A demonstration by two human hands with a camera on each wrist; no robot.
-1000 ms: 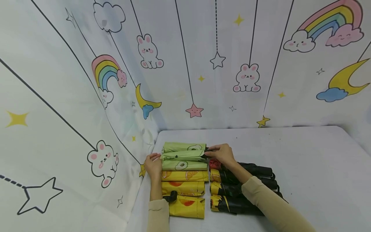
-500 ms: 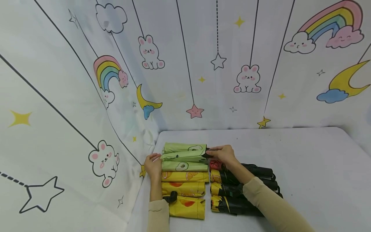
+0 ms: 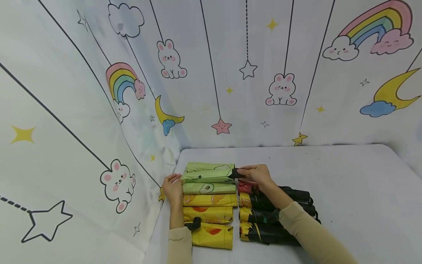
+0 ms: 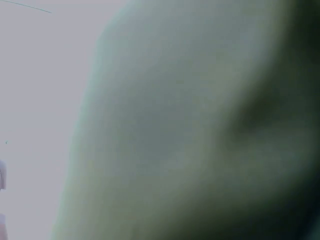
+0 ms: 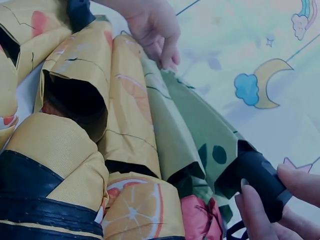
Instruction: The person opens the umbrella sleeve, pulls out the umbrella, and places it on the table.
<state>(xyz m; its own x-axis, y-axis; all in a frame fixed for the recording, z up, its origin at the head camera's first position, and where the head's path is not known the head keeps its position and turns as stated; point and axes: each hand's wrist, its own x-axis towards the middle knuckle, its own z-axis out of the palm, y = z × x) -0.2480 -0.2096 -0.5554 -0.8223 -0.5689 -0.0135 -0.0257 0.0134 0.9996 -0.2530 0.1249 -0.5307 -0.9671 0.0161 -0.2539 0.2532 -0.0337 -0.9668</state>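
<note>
In the head view, a pale green avocado-print umbrella sleeve (image 3: 207, 176) lies between two similar green sleeves. My left hand (image 3: 173, 187) pinches its left end with curled fingers. From its right end sticks the black handle (image 3: 235, 173) of a folded umbrella, whose body is hidden inside. The thumb and fingers of my right hand (image 3: 258, 176) pinch that handle, which the right wrist view shows close up as a smooth black handle (image 5: 262, 180). The left wrist view is mostly a blur.
Yellow fruit-print sleeves (image 3: 211, 214) lie below the green ones, one with a black knob-like piece (image 3: 196, 223) at its left. To the right, several folded black-and-yellow umbrellas (image 3: 263, 231) and a red-ended one (image 3: 244, 187) lie in a row. A printed cloth wall (image 3: 204, 99) backs the table.
My right hand has shifted slightly right, and more of the black handle shows beyond the green sleeve. The left hand and sleeve end have moved slightly left.
</note>
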